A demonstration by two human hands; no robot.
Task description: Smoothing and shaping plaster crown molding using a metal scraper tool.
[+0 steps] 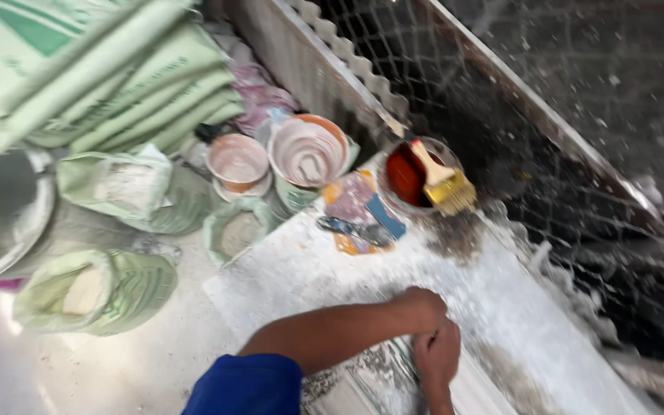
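Dusty workshop floor, seen from above, both hands pressed onto a white-powdered slab (493, 300).

Left hand (422, 303) fisted, knuckles down on the slab; right hand (437, 355) just beside it, touching, fingers curled; cannot tell whether either grasps anything. At the slab's far end: a tub of red paint (407, 178) with a yellow-bristled brush (443, 184) lying across its rim, a scraper (356, 230) nearby. Further left, two stained buckets (309, 150) and open green sacks (117, 288).
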